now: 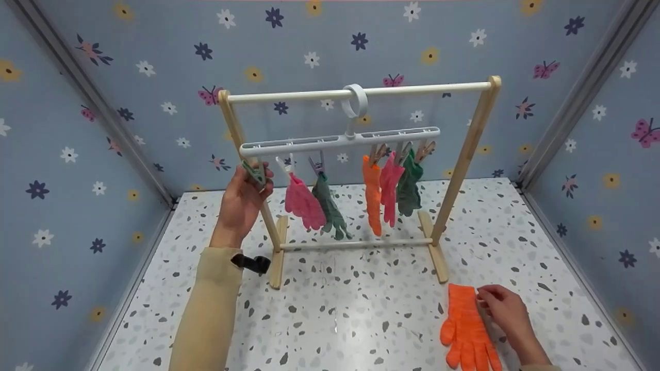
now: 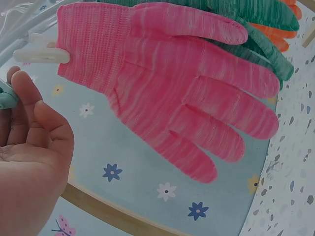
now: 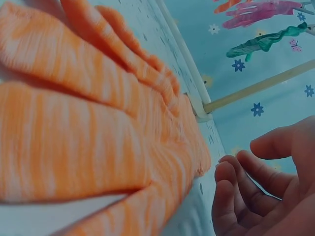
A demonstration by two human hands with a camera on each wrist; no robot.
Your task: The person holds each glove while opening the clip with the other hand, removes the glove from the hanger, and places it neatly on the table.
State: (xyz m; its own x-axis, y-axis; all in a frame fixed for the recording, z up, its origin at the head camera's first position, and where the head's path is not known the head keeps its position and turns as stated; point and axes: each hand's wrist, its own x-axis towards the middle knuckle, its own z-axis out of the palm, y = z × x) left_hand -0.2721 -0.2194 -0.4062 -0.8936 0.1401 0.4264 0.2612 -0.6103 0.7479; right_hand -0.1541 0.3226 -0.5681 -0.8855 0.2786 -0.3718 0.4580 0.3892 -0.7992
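My left hand (image 1: 243,198) is raised at the left end of the white hanger (image 1: 330,140) and pinches a green clothespin (image 1: 254,173); only its edge shows in the left wrist view. Beside it hangs a pink glove (image 1: 305,203) by its cuff from a white clothespin (image 1: 285,165). Lower right, an orange glove (image 1: 466,327) lies flat on the speckled surface, cuff toward the rack. Close to that cuff is my right hand (image 1: 506,309), fingers loosely bent and holding nothing; the right wrist view shows a gap between thumb and fingertips.
A wooden rack (image 1: 466,154) carries the hanger by its ring (image 1: 355,101). A grey-green glove (image 1: 330,208) hangs left of centre; an orange (image 1: 372,198), a pink (image 1: 391,185) and a dark green glove (image 1: 410,188) hang on the right. Flowered walls (image 1: 309,31) enclose the speckled table (image 1: 356,309).
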